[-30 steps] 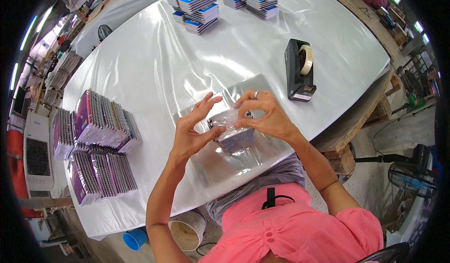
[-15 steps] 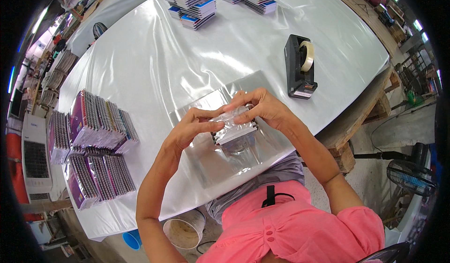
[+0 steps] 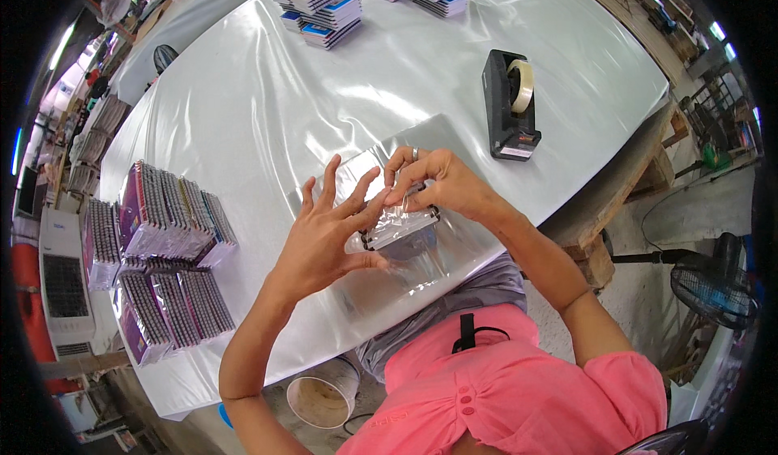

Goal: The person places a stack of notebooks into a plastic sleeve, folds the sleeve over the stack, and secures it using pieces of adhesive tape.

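now the clear-wrapped bundle (image 3: 407, 230) sits on the tabletop (image 3: 227, 123), long axis left to right, just bodyward of the right hand (image 3: 455, 186), whose fingers seem to pinch film (image 3: 395, 219); the left hand (image 3: 318, 244) spreads wide at its left end.

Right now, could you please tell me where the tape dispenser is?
In the head view, the tape dispenser sits right of centre, beyond the right hand.

Table (image 3: 405, 66): notebook rows (image 3: 174, 220) left, tape dispenser (image 3: 501, 102) right, notebook piles (image 3: 328, 1) behind; packet (image 3: 403, 230) on film (image 3: 421, 275) in front.
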The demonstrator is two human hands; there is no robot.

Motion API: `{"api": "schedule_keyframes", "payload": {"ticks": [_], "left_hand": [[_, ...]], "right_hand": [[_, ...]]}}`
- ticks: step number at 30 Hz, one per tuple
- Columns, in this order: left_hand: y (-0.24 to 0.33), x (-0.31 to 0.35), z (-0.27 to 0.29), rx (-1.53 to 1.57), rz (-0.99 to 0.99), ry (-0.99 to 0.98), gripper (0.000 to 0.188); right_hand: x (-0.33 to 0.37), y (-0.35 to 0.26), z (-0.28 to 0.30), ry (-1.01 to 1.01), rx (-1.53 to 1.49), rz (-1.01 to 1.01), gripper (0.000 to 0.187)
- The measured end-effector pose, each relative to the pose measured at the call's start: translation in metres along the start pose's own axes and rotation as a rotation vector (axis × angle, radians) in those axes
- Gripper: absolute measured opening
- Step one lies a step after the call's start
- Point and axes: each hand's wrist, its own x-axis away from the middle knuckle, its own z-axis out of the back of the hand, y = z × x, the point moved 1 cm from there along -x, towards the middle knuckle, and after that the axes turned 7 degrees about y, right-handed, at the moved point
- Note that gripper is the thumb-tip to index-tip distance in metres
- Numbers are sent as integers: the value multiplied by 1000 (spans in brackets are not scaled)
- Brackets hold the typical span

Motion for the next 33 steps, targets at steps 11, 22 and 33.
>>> {"api": "schedule_keyframes", "payload": {"ticks": [11, 22, 33], "left_hand": [[10, 6, -5, -174, -78, 114, 76], [16, 10, -14, -211, -124, 222, 69], [18, 11, -16, -181, -114, 248, 64]], "right_hand": [[48, 2, -7, 74, 1043, 838, 42], [63, -6, 54, 646, 685, 377, 23], [59, 14, 165, 1038, -52, -383, 34]]}}
